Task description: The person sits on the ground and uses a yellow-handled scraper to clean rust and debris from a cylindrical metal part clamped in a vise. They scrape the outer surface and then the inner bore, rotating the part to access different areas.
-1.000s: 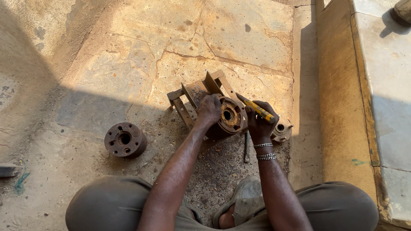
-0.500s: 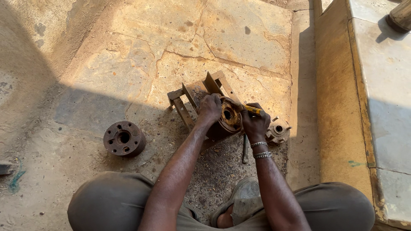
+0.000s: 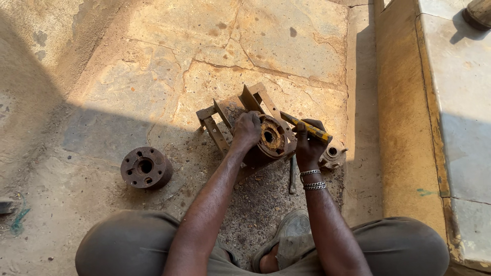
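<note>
Your right hand grips a yellow tool with dark scuffs. The round part under your left hand is rusty orange-brown, like the dark brown flange. The floor is mottled tan stone, and your bracelets are silver.

Left hand grips top of rusty round hub on angle-iron frame. Right hand just right of hub, holding yellow-handled tool. 1 loose flange lies well left of hub.

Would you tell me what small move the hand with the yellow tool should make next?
Probably press the yellow tool tip into the round rusty part: the right hand grips it angled there, while the left hand steadies the part.
</note>
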